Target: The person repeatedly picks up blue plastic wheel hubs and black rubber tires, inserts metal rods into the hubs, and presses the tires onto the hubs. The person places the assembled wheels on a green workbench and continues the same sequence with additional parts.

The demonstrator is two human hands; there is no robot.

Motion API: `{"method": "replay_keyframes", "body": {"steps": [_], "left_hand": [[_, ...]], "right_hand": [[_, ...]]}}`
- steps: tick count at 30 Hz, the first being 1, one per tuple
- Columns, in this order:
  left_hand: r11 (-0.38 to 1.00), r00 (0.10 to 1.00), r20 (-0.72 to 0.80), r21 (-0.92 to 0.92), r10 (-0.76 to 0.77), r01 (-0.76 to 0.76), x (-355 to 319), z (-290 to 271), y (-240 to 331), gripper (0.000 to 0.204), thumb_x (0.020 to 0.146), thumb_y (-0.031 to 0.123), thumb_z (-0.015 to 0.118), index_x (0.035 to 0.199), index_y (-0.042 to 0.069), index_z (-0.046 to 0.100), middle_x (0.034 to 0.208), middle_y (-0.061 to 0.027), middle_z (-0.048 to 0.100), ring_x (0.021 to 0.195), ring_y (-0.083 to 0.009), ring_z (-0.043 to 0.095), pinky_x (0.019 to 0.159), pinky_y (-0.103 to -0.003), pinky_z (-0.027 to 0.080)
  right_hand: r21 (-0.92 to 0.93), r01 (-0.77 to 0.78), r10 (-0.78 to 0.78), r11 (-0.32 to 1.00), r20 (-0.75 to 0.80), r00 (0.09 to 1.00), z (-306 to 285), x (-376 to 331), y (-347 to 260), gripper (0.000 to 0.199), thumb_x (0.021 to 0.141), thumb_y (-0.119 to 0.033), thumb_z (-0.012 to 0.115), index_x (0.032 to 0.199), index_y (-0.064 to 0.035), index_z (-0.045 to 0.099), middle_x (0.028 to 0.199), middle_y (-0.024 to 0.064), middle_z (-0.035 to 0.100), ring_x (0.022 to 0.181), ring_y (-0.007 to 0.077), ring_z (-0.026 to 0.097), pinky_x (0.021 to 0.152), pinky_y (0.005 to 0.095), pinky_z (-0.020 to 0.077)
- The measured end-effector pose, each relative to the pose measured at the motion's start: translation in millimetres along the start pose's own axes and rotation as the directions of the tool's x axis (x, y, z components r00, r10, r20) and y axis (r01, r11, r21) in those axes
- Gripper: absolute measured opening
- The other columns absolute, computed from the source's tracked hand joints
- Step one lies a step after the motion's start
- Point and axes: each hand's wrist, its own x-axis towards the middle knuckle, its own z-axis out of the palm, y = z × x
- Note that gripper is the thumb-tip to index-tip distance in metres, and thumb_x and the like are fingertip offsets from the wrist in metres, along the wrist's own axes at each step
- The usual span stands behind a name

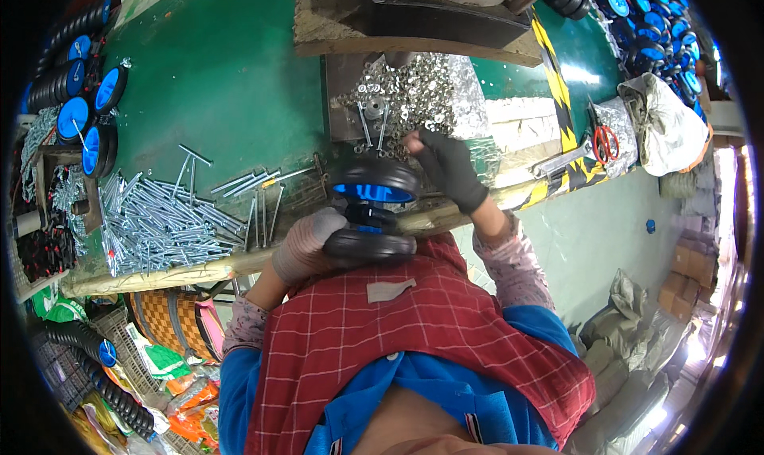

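At the table's front edge, against my apron, is a pair of black wheels (pixel 370 246) with blue hubs, one beyond the other. My left hand (pixel 306 242), in a light knitted glove, is closed round the middle part between them; its fingertips are partly hidden. My right hand (pixel 450 165), in a dark glove with bare fingertips, is just beyond and right of the wheels, beside a heap of small metal nuts and washers (pixel 422 89). Its fingers are drawn together; whatever they pinch is too small to make out. Two bolts (pixel 383 127) stand between the heap and the wheels.
Many long bolts (pixel 159 224) lie heaped on the green table (pixel 223 65) to the left. Blue-hubbed wheels (pixel 94 149) stand at the far left. A heavy machine base (pixel 414 29) rises behind the nuts. Red-handled scissors (pixel 605 143), a wrench (pixel 561 161) and a white sack (pixel 656 125) lie right.
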Motion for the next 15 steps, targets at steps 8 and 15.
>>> {"method": "replay_keyframes", "body": {"steps": [8, 15], "left_hand": [[0.961, 0.977, -0.148, 0.253, 0.152, -0.111, -17.9, -8.2, -32.4, 0.047, 0.055, 0.017, 0.095, 0.087, 0.01, 0.061, 0.074, -0.0063, 0.058, 0.067, -0.026, 0.059, 0.06, -0.036, 0.047], [0.972, 0.986, -0.154, 0.234, 0.07, -0.032, -22.7, -9.4, -39.8, 0.05, 0.055, 0.023, 0.095, 0.088, 0.01, 0.059, 0.076, -0.0074, 0.058, 0.069, -0.0278, 0.059, 0.064, -0.036, 0.048]], "right_hand": [[-0.345, 0.068, -0.103, 0.936, -0.085, 0.991, 31.3, 37.7, 20.1, 0.017, 0.083, -0.015, 0.072, 0.099, -0.0088, 0.07, 0.083, 0.0119, 0.067, 0.077, 0.0312, 0.067, 0.067, 0.0379, 0.0526], [-0.051, 0.008, -0.017, 0.999, -0.176, 0.984, 25.3, 44.5, 9.1, 0.013, 0.084, -0.008, 0.071, 0.096, -0.0055, 0.073, 0.09, 0.0128, 0.071, 0.08, 0.0265, 0.071, 0.07, 0.0317, 0.0533]]}}
